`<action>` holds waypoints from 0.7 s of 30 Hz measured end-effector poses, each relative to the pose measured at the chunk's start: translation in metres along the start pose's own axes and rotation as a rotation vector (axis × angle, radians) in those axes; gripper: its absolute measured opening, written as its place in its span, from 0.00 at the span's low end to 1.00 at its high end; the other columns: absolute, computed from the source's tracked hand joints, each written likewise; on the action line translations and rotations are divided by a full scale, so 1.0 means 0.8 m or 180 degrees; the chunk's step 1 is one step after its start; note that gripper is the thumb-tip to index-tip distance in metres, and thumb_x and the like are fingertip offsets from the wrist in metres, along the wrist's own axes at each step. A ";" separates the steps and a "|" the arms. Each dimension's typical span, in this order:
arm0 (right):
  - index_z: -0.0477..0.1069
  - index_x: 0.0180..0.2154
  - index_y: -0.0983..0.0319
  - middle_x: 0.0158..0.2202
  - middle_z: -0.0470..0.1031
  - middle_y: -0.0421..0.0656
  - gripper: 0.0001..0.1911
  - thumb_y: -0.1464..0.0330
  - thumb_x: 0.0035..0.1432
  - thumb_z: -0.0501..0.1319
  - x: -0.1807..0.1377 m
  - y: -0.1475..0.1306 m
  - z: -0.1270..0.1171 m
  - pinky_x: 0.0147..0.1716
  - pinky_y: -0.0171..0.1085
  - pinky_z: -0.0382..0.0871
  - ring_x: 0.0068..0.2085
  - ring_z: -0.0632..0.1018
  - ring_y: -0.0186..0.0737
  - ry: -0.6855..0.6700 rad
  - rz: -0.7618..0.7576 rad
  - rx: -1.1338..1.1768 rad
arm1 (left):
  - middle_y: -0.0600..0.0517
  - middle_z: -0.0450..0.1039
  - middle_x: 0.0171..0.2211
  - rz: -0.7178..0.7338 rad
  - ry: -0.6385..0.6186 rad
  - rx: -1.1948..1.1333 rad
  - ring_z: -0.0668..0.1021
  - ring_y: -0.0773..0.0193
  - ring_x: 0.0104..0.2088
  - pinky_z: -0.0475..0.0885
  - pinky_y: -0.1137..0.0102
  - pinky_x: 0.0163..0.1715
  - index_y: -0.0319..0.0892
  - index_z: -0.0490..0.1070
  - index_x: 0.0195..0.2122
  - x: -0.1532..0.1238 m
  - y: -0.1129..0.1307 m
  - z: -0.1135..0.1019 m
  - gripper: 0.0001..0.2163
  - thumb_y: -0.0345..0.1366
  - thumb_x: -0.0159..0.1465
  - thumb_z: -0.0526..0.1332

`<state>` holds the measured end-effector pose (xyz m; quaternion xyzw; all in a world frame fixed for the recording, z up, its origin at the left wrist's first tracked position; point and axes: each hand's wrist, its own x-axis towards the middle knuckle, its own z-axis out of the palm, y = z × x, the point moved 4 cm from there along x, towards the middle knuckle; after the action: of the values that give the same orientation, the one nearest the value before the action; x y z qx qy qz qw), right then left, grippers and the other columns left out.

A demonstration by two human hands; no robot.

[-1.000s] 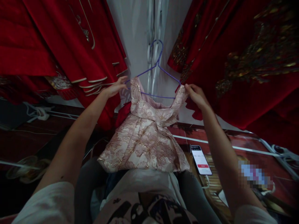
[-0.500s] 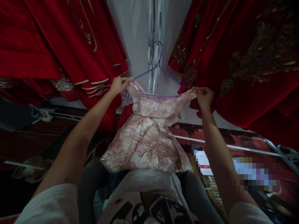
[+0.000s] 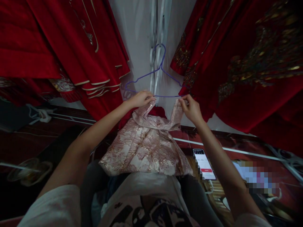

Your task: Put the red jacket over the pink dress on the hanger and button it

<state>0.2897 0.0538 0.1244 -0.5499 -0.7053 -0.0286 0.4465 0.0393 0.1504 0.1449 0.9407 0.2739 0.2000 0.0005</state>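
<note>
At the far left I am seeing several red robes [image 3: 47, 47] hanging in heavy, smooth folds, with pale piping running along their edges. The left hand [image 3: 139, 99] is pinching one shoulder strap of the single dress [image 3: 146, 145], fingers closed on the cloth. The dress is a stiff pink brocade shimmering with a gold floral weave, and its flared skirt is spreading over the person's lap. One thin purple wire hanger [image 3: 165, 96] is hanging bare before the pale wall, its bottom bar running just above both hands. The right hand [image 3: 190, 108] is clamping the other strap. Lower right, one flat rectangular phone [image 3: 204, 164] is lying with its screen glowing. Past it a red gown [image 3: 260, 63] is hanging, crusted with gold embroidery.
</note>
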 end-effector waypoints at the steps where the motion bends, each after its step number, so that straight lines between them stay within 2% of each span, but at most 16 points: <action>1: 0.67 0.36 0.59 0.34 0.75 0.45 0.13 0.57 0.64 0.52 0.014 -0.010 -0.003 0.37 0.38 0.68 0.35 0.75 0.42 -0.0062 -0.0220 0.0020 | 0.43 0.76 0.49 0.0155 0.0033 0.0000 0.74 0.58 0.50 0.63 0.61 0.55 0.40 0.77 0.39 0.013 0.010 0.005 0.16 0.44 0.66 0.53; 4: 0.68 0.35 0.58 0.36 0.74 0.46 0.13 0.57 0.64 0.54 0.057 -0.008 -0.016 0.42 0.41 0.69 0.39 0.74 0.43 0.0097 -0.0433 -0.0058 | 0.45 0.68 0.59 0.0134 -0.0159 -0.0036 0.66 0.53 0.61 0.52 0.52 0.63 0.42 0.78 0.38 0.030 0.019 0.029 0.12 0.41 0.64 0.57; 6: 0.69 0.35 0.58 0.40 0.74 0.47 0.11 0.58 0.63 0.55 0.078 0.016 -0.027 0.47 0.44 0.68 0.44 0.74 0.45 0.0293 -0.0302 -0.0104 | 0.46 0.63 0.62 0.0029 -0.0307 -0.0135 0.62 0.50 0.63 0.49 0.48 0.63 0.44 0.78 0.37 0.025 0.019 0.046 0.11 0.41 0.63 0.58; 9: 0.71 0.34 0.59 0.50 0.72 0.48 0.06 0.63 0.59 0.60 0.093 0.064 -0.044 0.56 0.48 0.63 0.54 0.71 0.48 0.0231 -0.0329 -0.0122 | 0.46 0.59 0.65 0.0057 -0.0263 -0.0339 0.62 0.49 0.64 0.48 0.45 0.62 0.45 0.78 0.36 0.007 0.020 0.059 0.11 0.43 0.63 0.58; 12: 0.72 0.30 0.60 0.51 0.74 0.50 0.02 0.70 0.55 0.64 0.090 0.112 -0.059 0.61 0.47 0.59 0.61 0.67 0.49 -0.0202 -0.0301 -0.0246 | 0.46 0.63 0.62 0.0048 -0.0103 -0.0563 0.65 0.51 0.62 0.50 0.47 0.61 0.45 0.78 0.37 -0.006 0.018 0.056 0.12 0.43 0.64 0.57; 15: 0.74 0.29 0.63 0.49 0.75 0.55 0.03 0.75 0.53 0.64 0.080 0.144 -0.074 0.62 0.45 0.56 0.63 0.64 0.48 -0.0502 -0.0348 -0.0493 | 0.46 0.68 0.58 0.0070 -0.0046 -0.0767 0.70 0.55 0.58 0.54 0.51 0.59 0.44 0.77 0.37 -0.008 0.016 0.050 0.11 0.42 0.65 0.57; 21: 0.75 0.29 0.64 0.51 0.73 0.57 0.04 0.78 0.52 0.65 0.072 0.157 -0.084 0.63 0.45 0.52 0.65 0.61 0.48 -0.0709 -0.0531 -0.0770 | 0.45 0.70 0.57 0.0045 -0.0025 -0.0862 0.72 0.57 0.56 0.57 0.55 0.57 0.43 0.76 0.35 -0.001 0.015 0.046 0.11 0.41 0.66 0.57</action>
<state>0.4310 0.1106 0.1462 -0.5389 -0.7850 -0.0891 0.2924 0.0584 0.1434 0.1123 0.9347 0.2378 0.2314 0.1271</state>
